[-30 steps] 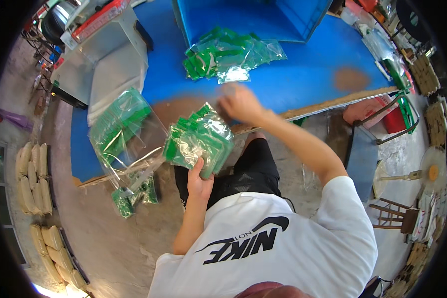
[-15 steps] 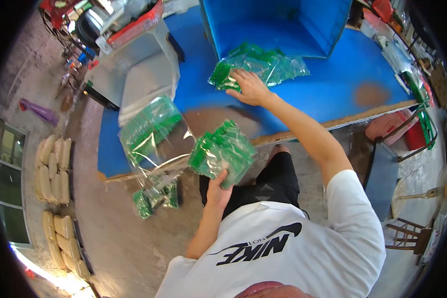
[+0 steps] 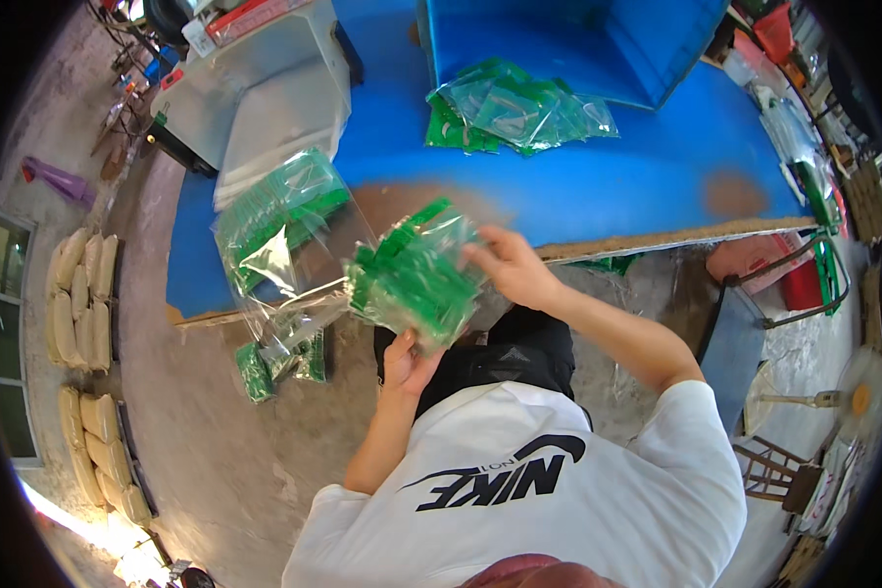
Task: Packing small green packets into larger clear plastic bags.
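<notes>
My left hand point(image 3: 409, 365) is closed on the lower edge of a fanned stack of clear plastic packets with green contents point(image 3: 412, 284), held in front of my waist. At the stack's right edge is my right hand point(image 3: 519, 269), its fingers and thumb pinched on the packets. Beyond, a loose pile of the same green packets point(image 3: 519, 116) lies on the blue table point(image 3: 382, 127), at the mouth of a blue bin point(image 3: 691, 49). To the left, a large clear bag point(image 3: 299, 220) with rows of green packets lies at the table's near edge.
A grey-white bin point(image 3: 191, 118) lies tipped at the table's left, with clear plastic sheets point(image 3: 284, 122) at its opening. Bagged green packets point(image 3: 255, 372) show below the table edge. Tan sacks point(image 3: 78, 304) are stacked on the floor at left; a fan point(image 3: 857, 400) stands at right.
My right hand has come back from the pile by the blue bin to the stack in my left hand. The whole view has shifted slightly.
</notes>
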Available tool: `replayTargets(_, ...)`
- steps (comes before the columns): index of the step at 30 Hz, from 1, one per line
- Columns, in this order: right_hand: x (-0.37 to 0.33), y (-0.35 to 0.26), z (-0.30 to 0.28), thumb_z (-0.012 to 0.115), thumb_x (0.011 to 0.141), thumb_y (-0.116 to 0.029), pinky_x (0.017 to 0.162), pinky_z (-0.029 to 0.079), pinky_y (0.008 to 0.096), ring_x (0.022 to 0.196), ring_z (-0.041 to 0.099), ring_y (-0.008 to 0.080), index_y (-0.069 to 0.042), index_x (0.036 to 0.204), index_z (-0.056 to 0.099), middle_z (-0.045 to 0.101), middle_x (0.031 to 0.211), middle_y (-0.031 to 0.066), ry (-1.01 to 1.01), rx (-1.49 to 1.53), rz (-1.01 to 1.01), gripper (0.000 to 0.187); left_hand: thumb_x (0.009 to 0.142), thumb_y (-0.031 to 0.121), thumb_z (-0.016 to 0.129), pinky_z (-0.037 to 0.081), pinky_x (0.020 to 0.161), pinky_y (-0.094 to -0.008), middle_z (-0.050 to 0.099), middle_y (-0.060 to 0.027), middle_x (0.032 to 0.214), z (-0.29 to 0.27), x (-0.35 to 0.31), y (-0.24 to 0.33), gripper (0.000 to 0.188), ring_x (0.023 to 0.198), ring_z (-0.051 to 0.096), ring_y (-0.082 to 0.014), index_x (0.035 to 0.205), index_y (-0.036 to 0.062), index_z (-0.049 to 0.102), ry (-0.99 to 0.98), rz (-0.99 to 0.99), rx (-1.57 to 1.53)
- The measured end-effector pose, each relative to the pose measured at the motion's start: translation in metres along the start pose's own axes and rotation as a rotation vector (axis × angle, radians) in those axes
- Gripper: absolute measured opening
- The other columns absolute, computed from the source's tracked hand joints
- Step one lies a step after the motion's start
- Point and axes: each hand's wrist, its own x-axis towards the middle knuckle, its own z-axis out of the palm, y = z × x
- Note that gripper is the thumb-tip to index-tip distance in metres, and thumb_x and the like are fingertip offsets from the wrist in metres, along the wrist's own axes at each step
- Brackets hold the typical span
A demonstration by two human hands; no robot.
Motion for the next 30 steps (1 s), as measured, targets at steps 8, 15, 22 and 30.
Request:
replayTargets(8, 0.135, 0.064, -0.031, 0.051, 0.096, -0.052, 0.101, 0.042, 0.0447, 0.125, 0.050, 0.0386, 0.008, 0.125, 0.055, 0.055, 0.131, 0.0265, 0.037, -1.306, -0.544, 0.066, 0.083, 0.011, 0.073, 0.028, 0.116, -0.0653, 0.050, -0.0155, 0.144, 0.027, -0.007, -0.007, 0.068, 0.135, 0.045, -0.0377, 0.143, 0.0025, 0.042, 0.055, 0.033, 0.026)
replayTargets(15, 0.014, 0.040, -0.001, 0.065, 0.089, -0.039, 0.099, 0.043, 0.0436, 0.117, 0.051, 0.0341, 0.008, 0.123, 0.055, 0.055, 0.126, 0.0217, -0.285, -1.160, -0.538, 0.059, 0.074, 0.004, 0.077, 0.046, 0.106, -0.0448, 0.059, -0.0105, 0.130, -0.002, -0.049, 0.021, 0.068, 0.121, 0.056, -0.0290, 0.136, 0.0037, 0.049, 0.207, 0.124, 0.492)
replayTargets(22, 0.015, -0.019, -0.026, 0.063, 0.088, -0.010, 0.076, 0.049, 0.0446, 0.086, 0.061, 0.0350, -0.006, 0.098, 0.063, 0.066, 0.093, 0.0129, -0.424, -0.582, -0.522, 0.011, 0.072, 0.005, 0.079, 0.052, 0.093, -0.0359, 0.056, -0.0167, 0.138, 0.093, -0.031, 0.064, 0.045, 0.114, 0.064, -0.0257, 0.115, 0.0048, 0.068, -0.280, 0.365, 1.728)
replayTargets(30, 0.060, -0.096, -0.024, 0.061, 0.090, -0.016, 0.071, 0.050, 0.0403, 0.083, 0.066, 0.0273, -0.001, 0.102, 0.064, 0.070, 0.087, 0.0140, -1.297, -0.686, -0.013, 0.020, 0.066, 0.002, 0.081, 0.046, 0.101, -0.0368, 0.047, -0.0189, 0.148, 0.131, -0.007, 0.051, 0.052, 0.126, 0.057, -0.0316, 0.116, 0.0061, 0.070, -0.611, 0.231, 1.780)
